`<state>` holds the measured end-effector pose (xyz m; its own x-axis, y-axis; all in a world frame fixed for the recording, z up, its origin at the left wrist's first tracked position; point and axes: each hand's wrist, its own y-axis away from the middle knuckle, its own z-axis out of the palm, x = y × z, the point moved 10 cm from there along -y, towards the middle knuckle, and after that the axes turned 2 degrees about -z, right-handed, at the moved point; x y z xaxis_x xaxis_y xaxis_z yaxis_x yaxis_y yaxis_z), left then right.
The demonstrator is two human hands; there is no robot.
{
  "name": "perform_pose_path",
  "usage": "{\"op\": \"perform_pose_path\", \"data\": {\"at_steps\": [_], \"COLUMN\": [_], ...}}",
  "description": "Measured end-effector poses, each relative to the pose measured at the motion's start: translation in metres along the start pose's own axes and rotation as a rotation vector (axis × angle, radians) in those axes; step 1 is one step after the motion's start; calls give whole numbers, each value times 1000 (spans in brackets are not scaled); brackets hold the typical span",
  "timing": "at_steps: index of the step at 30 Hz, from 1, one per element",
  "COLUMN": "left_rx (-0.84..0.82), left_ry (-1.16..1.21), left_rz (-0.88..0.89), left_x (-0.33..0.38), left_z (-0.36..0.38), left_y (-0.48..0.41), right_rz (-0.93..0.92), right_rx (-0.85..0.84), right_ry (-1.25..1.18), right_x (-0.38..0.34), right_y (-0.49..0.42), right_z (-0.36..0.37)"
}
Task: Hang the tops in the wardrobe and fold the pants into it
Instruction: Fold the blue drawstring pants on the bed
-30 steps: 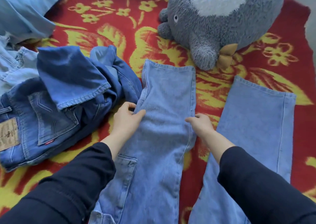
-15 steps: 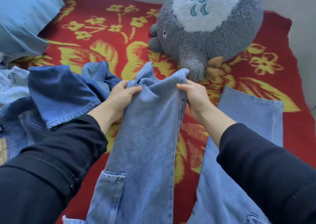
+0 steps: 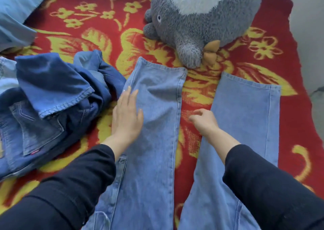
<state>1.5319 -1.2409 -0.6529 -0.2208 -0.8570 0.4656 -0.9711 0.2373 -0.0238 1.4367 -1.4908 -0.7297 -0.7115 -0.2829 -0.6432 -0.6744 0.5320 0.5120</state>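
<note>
1. Spread flat on the red-and-yellow floral blanket (image 3: 108, 42): light blue jeans (image 3: 157, 159), legs apart in a narrow V, hems pointing away from the camera, a strip of blanket showing between them.
2. Presses palm-down near the outer edge of the jeans' left-side leg with the left hand (image 3: 127, 117), fingers straight and close together, gripping nothing.
3. Holds the right hand (image 3: 204, 122) over the strip of blanket between the two legs, just beside the inner edge of the right-side leg, fingers loosely curled with nothing in them; cannot tell whether it touches the cloth below.
4. Wears black sleeves (image 3: 70, 186) on both forearms.
5. Right against the left-side leg's outer edge: a crumpled heap of darker blue jeans (image 3: 52, 98), a back pocket with a small red tab facing up.
6. Beyond the hems, near the far end of the left-side leg: a grey plush toy (image 3: 201, 24) with a white belly, lying on the blanket.
7. In the top left corner: a light blue pillow (image 3: 15, 10), cut off by the edge of the view.
</note>
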Motion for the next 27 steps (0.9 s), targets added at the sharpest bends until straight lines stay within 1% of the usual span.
{"op": "perform_pose_path", "data": {"at_steps": [2, 4, 10, 14, 16, 18, 19, 20, 23, 25, 27], "left_rx": [-71, -130, -303, -399, -441, -488, -520, -560, -654, -667, -685], "left_ry": [-6, 20, 71, 28, 9, -25, -44, -62, -113, -152, -196], "left_rz": [94, 128, 100, 211, 264, 267, 252, 233, 148, 81, 23], "left_x": [20, 35, 73, 114, 131, 138, 139, 138, 138, 141, 142], "left_z": [23, 45, 104, 130, 137, 146, 151, 158, 176, 182, 189], "left_y": [46, 92, 233, 341, 391, 436, 457, 477, 532, 554, 567], "right_rz": [-30, -41, -62, -1, 36, 94, 134, 171, 229, 223, 231], "right_rx": [14, 23, 88, 172, 249, 304, 284, 230, 20, -27, -45], "right_ry": [-35, -45, 59, 155, 141, 107, 81, 51, -23, -61, -149], "right_x": [14, 32, 107, 181, 217, 252, 269, 285, 318, 322, 319], "right_y": [19, 39, 111, 166, 190, 211, 218, 225, 243, 249, 254], "right_z": [-7, -16, -55, -103, -130, -149, -151, -148, -123, -112, -103]}}
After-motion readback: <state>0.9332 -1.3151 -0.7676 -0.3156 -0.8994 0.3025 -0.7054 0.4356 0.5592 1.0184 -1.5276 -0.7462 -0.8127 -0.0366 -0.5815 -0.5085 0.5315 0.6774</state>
